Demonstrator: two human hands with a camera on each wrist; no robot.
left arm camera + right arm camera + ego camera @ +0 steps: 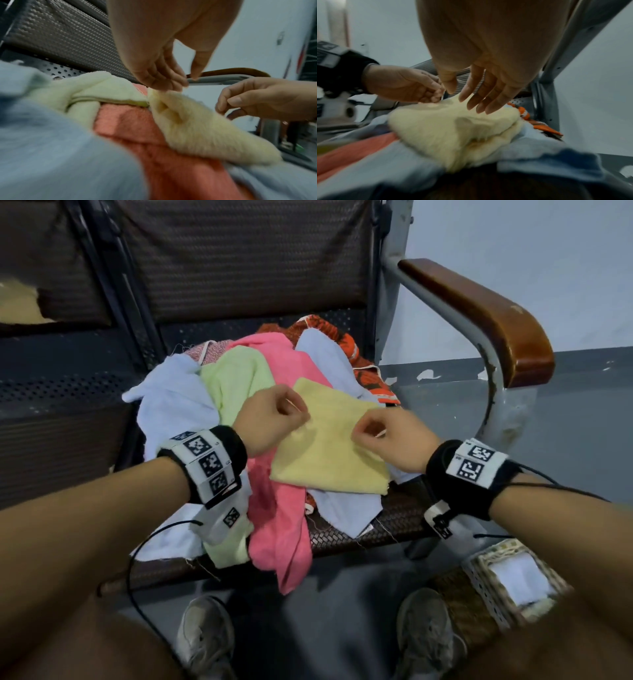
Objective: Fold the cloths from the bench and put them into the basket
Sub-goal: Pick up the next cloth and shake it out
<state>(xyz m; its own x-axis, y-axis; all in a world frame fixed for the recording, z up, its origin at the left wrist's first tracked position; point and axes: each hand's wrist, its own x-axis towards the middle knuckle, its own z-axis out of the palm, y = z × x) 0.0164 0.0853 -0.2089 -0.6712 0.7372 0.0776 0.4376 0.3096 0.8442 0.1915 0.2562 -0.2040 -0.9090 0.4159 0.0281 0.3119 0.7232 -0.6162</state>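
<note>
So, yellow cloth (329, 446) lies flat under both your hands | left hand (270, 419) and right hand (387, 440) equally near | fingers loosely curled, holding nothing | long axis: corner to corner, away-left to near-right

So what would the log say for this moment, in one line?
step: folding | yellow cloth on pile | left hand, right hand over it, grip unclear | basket holds white cloth

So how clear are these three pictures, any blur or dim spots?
Head view: dim and soft, the woven basket at the edge smeared, the folded yellow towel fairly clear. Left wrist view: the pale blue cloth up close is out of focus. Right wrist view: foreground heavily blurred, bottom edge dark.
</note>
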